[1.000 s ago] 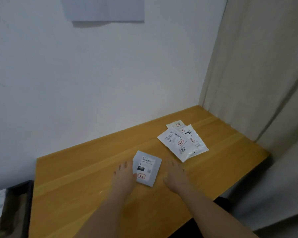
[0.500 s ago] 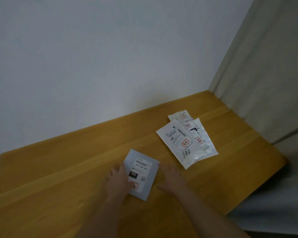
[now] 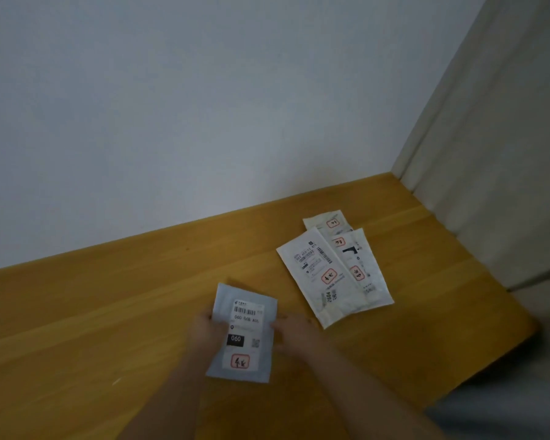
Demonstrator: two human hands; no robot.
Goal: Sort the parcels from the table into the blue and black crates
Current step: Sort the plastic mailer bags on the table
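- Grey parcel (image 3: 242, 335) over the near table (image 3: 77, 328), grasped at both side edges by left hand (image 3: 205, 333) and right hand (image 3: 294, 336).
- Fingers beneath hidden.
- Three overlapped white parcels (image 3: 331, 271) lie right.

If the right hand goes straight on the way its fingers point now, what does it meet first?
The right hand points left, so it would meet the grey parcel it already grips at its edge; beyond that is the left hand.

Plain room, wooden table (image 3: 108, 312), bare wall (image 3: 204, 106), beige curtain (image 3: 505, 138)
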